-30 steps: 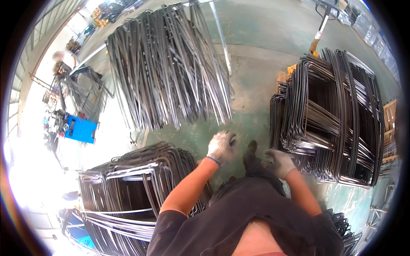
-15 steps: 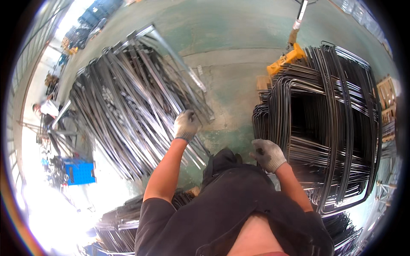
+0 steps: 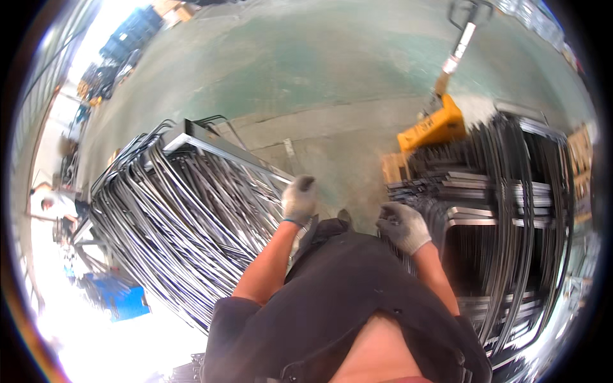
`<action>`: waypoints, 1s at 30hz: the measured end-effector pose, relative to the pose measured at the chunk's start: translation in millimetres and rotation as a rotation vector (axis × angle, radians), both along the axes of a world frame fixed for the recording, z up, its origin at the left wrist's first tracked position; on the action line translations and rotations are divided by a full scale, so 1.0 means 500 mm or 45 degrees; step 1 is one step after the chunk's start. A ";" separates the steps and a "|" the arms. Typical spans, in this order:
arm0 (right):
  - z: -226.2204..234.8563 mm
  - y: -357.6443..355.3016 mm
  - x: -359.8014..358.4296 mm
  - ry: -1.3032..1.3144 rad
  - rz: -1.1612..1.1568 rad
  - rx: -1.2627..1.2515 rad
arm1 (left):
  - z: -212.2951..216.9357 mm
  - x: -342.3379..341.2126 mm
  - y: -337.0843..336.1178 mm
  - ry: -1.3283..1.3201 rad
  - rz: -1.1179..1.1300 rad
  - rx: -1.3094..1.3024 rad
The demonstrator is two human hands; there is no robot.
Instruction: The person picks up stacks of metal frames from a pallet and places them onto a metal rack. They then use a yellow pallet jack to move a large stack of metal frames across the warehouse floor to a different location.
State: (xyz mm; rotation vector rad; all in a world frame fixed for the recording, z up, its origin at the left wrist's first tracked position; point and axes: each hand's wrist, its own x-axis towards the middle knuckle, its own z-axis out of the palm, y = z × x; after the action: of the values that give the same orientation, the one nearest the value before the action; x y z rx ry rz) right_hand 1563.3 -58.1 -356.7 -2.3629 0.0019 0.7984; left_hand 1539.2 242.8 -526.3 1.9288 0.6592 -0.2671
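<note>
Left hand (image 3: 299, 199) curled, near bars (image 3: 191, 217); blur hides any grip or contact. Right hand (image 3: 404, 226) half-curled, nothing seen in it, near frames (image 3: 507, 210). Frames over pallet (image 3: 396, 167), far-left corner showing; yellow jack (image 3: 437, 126) by that corner.

Gloved hands (image 3: 298, 200) (image 3: 405, 228) apart, right one loosely curled, forearms (image 3: 269, 260) bare

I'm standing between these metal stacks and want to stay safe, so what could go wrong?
The gloved left hand is close to the metal rods, so the glove might snag. The right hand is near the stacked frames and could knock them. The gap looks narrow, so a foot might catch.
</note>
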 end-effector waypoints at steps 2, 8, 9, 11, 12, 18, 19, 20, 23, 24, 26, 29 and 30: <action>-0.049 0.022 0.105 -0.153 -0.044 -0.019 | -0.085 0.132 0.001 -0.019 -0.157 -0.100; -0.333 -0.011 0.364 -0.107 -0.113 -0.076 | -0.211 0.359 0.006 -0.095 -0.047 -0.039; -0.472 -0.019 0.423 -0.107 0.002 -0.106 | -0.290 0.445 0.037 -0.130 -0.115 0.034; -0.894 -0.019 0.558 -0.179 0.282 -0.086 | -0.593 0.566 0.080 -0.239 -0.083 0.245; -1.101 0.016 0.639 -0.211 0.409 -0.069 | -0.762 0.625 0.122 -0.281 -0.020 0.350; -1.965 0.311 0.983 -0.091 0.649 0.372 | -1.508 0.722 0.301 -0.292 0.739 0.640; -1.951 0.339 1.026 -0.068 0.647 0.388 | -1.536 0.725 0.318 -0.312 0.848 0.705; -1.924 0.431 1.145 -0.166 0.781 0.409 | -1.506 0.782 0.379 -0.364 0.999 0.823; -1.881 0.602 1.285 -0.306 1.136 0.459 | -1.539 0.734 0.486 -0.706 1.642 0.630; -1.887 0.661 1.320 -0.336 1.185 0.484 | -1.525 0.725 0.521 -0.700 1.788 0.656; -1.878 0.780 1.366 -0.357 1.266 0.593 | -1.508 0.652 0.592 -0.640 2.085 0.801; -1.863 0.925 1.408 -0.354 1.361 0.652 | -1.519 0.573 0.685 -0.502 2.528 0.882; -1.867 0.961 1.414 -0.364 1.422 0.597 | -1.510 0.559 0.716 -0.455 2.672 0.866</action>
State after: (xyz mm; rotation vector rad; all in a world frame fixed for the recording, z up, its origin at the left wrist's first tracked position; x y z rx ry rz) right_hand 2270.2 422.7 -1290.0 -1.8636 -1.5373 0.7787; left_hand 1818.8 600.8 -1281.2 0.8017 2.1802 1.6704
